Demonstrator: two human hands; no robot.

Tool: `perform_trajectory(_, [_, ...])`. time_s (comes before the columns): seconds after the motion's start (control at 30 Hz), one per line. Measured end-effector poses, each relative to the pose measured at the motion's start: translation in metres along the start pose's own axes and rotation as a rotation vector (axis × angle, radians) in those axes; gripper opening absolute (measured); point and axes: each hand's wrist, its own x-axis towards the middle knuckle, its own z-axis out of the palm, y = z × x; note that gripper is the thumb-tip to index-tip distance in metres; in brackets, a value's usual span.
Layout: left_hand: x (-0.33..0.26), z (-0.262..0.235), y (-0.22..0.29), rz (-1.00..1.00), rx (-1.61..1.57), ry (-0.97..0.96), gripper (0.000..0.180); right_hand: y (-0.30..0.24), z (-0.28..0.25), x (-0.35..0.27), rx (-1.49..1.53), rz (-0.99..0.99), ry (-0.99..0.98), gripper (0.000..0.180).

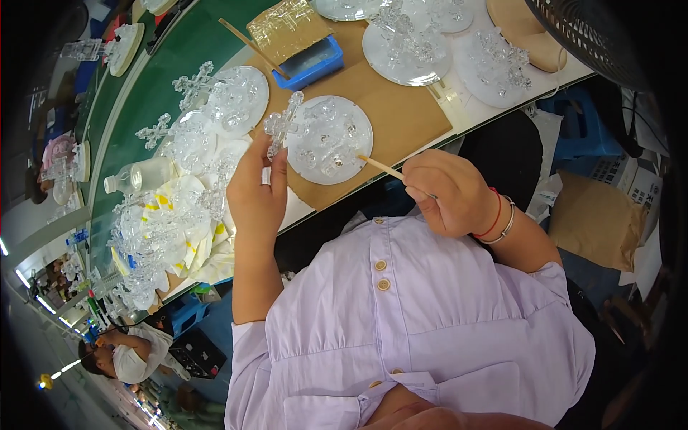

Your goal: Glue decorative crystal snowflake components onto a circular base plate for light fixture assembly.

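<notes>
Between the thumb and fingers of the left hand (256,193), pinched fast: a clear cross (285,125). Just right of that grip: a white disc (347,107) on brown card (408,115), with the cross at its left rim. Cannot tell whether joined or only touching. In the right hand (446,192), clamped by curled fingers: a thin stick (383,168), pointing left, tip at the disc's right side.

On the disc already: several clear pieces (337,165). Seemingly well along, to judge by the loaded discs (430,76) beyond the right hand. Perhaps unsettled yet: the cross's fastening and the spot at the stick's tip.

Beyond the left grip: a blue box (322,74), a taped block (290,32) and a second stick (251,44). Left of the grip: another disc (259,86) with a cross jutting out, then a bottle (150,175). Crowding the left forearm: a heap (143,229) of clear pieces and yellow-marked sheets (208,258). Well beyond the right hand: a dark grille (609,36). Hidden by the left fingers: the cross's foot.
</notes>
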Motion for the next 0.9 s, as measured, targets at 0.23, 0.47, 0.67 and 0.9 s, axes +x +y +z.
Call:
perform_trajectory(0.23, [-0.014, -0.004, 0.023, -0.110, -0.059, 0.046, 0.047, 0.012, -0.006, 0.001, -0.082, 0.027, 0.087, 0.010])
perform_trajectory(0.47, [-0.002, -0.026, 0.025, -0.058, -0.094, 0.003, 0.051, 0.015, -0.008, 0.000, -0.044, 0.030, 0.066, 0.012])
perform_trajectory(0.67, [0.030, -0.041, 0.015, 0.207, -0.208, -0.271, 0.039, 0.006, -0.011, -0.007, 0.012, 0.031, 0.029, 0.012])
perform_trajectory(0.9, [0.030, -0.041, 0.014, 0.083, -0.196, -0.247, 0.026, 0.016, -0.028, -0.001, 0.066, 0.168, 0.259, 0.014])
